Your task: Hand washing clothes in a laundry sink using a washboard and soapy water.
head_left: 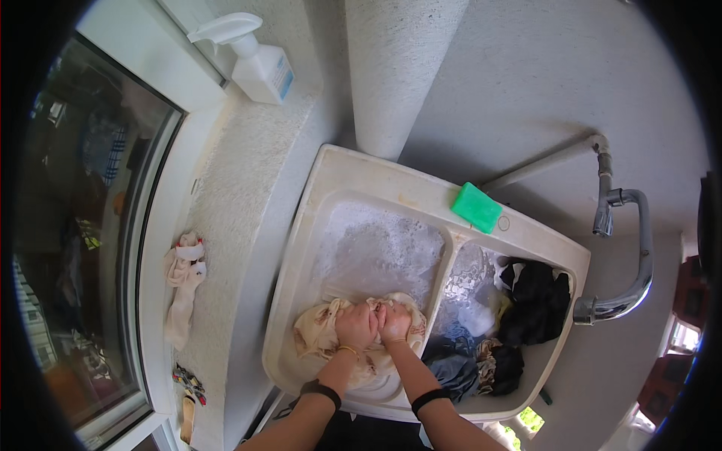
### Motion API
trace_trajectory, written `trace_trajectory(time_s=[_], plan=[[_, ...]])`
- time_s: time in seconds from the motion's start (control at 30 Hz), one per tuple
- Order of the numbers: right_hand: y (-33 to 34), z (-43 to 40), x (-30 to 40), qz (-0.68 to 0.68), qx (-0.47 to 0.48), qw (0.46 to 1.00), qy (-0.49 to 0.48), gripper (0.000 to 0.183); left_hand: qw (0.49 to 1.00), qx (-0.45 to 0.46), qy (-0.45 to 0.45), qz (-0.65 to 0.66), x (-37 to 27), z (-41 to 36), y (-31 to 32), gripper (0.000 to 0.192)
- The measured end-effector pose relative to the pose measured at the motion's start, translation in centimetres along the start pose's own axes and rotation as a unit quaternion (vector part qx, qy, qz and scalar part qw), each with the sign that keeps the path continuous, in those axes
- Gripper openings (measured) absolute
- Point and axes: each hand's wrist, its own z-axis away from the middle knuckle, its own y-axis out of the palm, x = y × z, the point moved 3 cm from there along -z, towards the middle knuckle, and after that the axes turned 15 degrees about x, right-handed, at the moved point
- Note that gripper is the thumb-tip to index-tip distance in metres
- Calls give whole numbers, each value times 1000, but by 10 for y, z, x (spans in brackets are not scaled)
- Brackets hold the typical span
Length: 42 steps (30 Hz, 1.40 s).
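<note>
Both of my hands meet over a wet cream cloth with a brown print (313, 332) at the near end of the left basin. My left hand (356, 326) is closed on the cloth, its knuckles against the other hand. My right hand (395, 322) grips the same cloth just beside it. The fingertips are hidden in the folds. Soapy water with foam (383, 242) fills the basin beyond them. A green bar of soap (476, 207) lies on the sink's back rim. The right basin holds wet dark clothes (533, 304) and a grey-blue garment (454, 369) in water.
A chrome faucet (643, 259) juts from the wall at the right. On the window ledge at the left are a white spray bottle (262, 70), beige socks (183, 299), a bundle of small clips (189, 383) and a wooden-looking brush handle (187, 420). A thick pipe (395, 73) stands behind the sink.
</note>
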Motion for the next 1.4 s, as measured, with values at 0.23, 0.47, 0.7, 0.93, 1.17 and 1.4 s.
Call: trace_trajectory(time_s=[0.23, 0.47, 0.7, 0.93, 1.17, 1.4], plan=[[3, 1, -3, 3, -3, 1000, 0, 17, 1000, -10, 6, -4, 1, -1, 2, 11], [4, 3, -3, 7, 3, 1000, 10, 19, 1000, 2, 8, -5, 1, -2, -1, 11], [0, 1, 0, 13, -31, 999, -2, 20, 1000, -4, 12, -5, 1, -2, 2, 11], [-1, 1, 3, -2, -32, 999, 1, 18, 1000, -2, 19, -18, 2, 0, 1, 10], [1, 4, 0, -5, -11, 1000, 21, 14, 1000, 7, 23, -14, 4, 1, 5, 10], [-2, 1, 2, 5, -36, 999, 5, 14, 998, -35, 47, 16, -2, 0, -3, 10]])
